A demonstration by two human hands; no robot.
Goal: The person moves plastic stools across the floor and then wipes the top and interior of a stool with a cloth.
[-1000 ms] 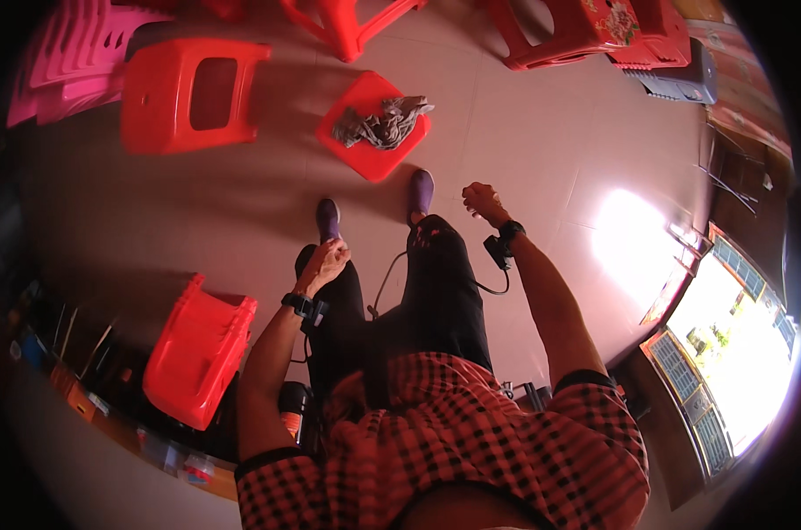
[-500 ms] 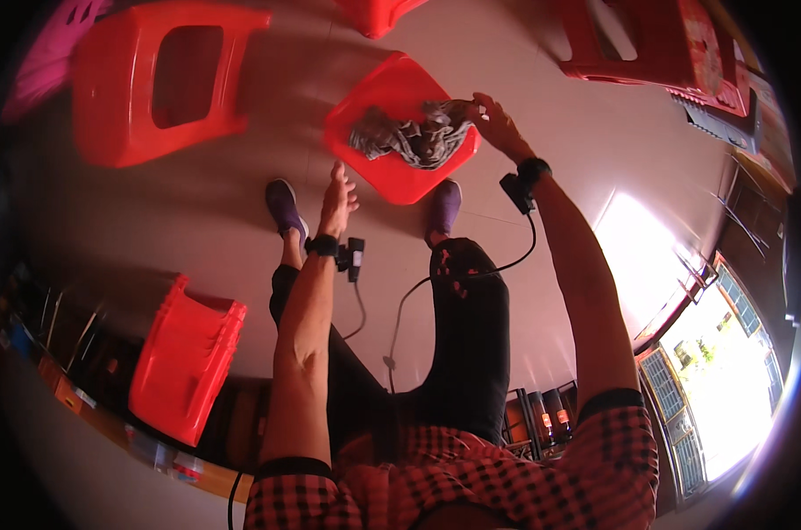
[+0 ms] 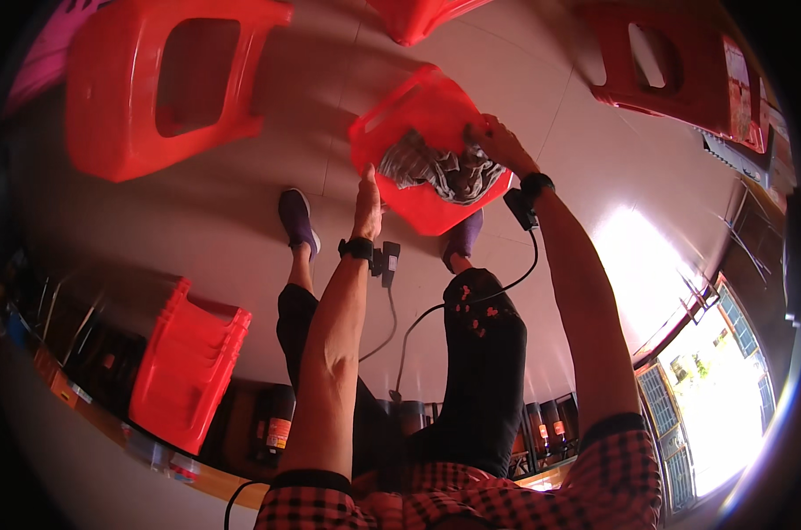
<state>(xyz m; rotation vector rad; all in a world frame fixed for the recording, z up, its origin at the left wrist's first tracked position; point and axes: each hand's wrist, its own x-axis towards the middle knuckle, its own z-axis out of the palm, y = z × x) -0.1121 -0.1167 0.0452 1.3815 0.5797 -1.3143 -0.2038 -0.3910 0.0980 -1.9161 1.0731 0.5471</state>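
Observation:
In front of me is a red plastic stool (image 3: 445, 102), its seat tilted so that a slotted side shows at the far left. A crumpled grey striped cloth (image 3: 418, 163) lies bunched on the seat. My left hand (image 3: 368, 208) grips the stool's near left edge, thumb up along it, with the other fingers partly hidden. At the seat's right side, my right hand (image 3: 504, 150) presses the cloth with bent fingers closed on it. Both wrists wear black straps with small cabled devices.
Another red stool (image 3: 109, 97) stands at the far left, and a darker red one (image 3: 657, 62) at the far right. Part of one more stool (image 3: 414, 18) shows at the top. Stacked red stools (image 3: 188, 371) are at lower left. My shoes (image 3: 296, 216) flank the stool's near side.
My left hand has moved from beside the stool onto its edge. The stool has tipped, and its slotted side now shows. My right hand has stayed at the cloth.

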